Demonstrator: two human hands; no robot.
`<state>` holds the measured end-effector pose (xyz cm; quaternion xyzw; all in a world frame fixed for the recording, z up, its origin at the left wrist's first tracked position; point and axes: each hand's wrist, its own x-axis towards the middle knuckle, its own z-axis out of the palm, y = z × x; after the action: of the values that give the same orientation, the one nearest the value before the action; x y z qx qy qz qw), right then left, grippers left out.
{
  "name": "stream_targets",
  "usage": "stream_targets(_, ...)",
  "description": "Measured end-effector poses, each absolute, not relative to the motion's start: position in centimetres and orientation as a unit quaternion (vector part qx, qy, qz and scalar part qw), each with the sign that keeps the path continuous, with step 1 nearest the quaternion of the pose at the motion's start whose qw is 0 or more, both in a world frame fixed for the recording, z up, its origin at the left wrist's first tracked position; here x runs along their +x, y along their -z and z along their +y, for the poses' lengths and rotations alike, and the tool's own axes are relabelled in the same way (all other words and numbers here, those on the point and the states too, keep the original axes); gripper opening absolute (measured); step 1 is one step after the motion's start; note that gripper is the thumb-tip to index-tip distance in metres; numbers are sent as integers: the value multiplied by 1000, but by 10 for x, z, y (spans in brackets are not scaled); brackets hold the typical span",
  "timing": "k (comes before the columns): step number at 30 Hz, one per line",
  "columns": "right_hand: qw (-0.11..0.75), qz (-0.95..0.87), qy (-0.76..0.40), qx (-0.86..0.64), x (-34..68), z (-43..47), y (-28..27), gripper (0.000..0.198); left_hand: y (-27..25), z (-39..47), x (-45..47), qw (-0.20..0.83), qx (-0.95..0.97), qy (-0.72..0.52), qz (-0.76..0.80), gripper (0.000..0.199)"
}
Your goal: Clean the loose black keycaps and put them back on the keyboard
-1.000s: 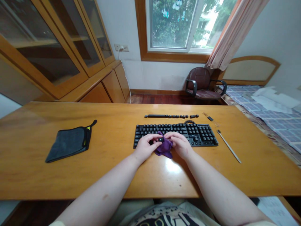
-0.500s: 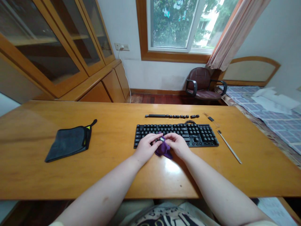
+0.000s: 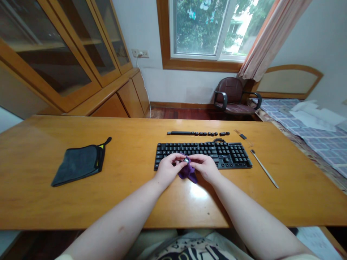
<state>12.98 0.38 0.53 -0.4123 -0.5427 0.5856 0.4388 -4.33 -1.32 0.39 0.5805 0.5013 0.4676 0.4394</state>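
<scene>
Over the front edge of the black keyboard (image 3: 179, 147), both hands meet around a purple cloth (image 3: 187, 174) and a small dark keycap (image 3: 186, 160) with a bright shine on it. My left hand (image 3: 169, 167) pinches the keycap from the left. With thumb and fingers closed, my right hand (image 3: 204, 167) grips the cloth against the keycap's right side. The cloth's loose end hangs below the fingers. Some front keys of the keyboard are hidden behind the hands.
Behind the keyboard lies a row of loose keycaps (image 3: 180, 133). To the right are a wire keycap puller (image 3: 243, 136) and a thin white-handled brush (image 3: 264, 168). A folded dark grey cloth (image 3: 77, 164) rests on the left of the wooden desk (image 3: 121, 202).
The keycap has turned slightly between the fingers and the cloth has shifted a little. My right fingers have moved slightly left, closer to my left hand.
</scene>
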Motion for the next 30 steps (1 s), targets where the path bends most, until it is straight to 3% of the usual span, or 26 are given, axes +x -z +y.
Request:
stream_targets(4,449,-569,-574,-381,129,3,0,31,0,-13,-41,487,538,-489,485,18)
stream_targets(13,488,-573,-522,-401,130,4,-1,5,3,-15,-39,512,488,-506,494,18)
stream_targets(20,483,-619,-484,-388,130,4,2,22,-3,-14,-37,523,468,-512,496,18)
stream_targets(25,501,-607,-471,-399,129,3,0,7,-2,-14,-37,529,465,-506,497,20)
stream_targets(30,508,-607,-447,-417,129,1,-5,7,-1,-15,-35,532,482,-517,466,27)
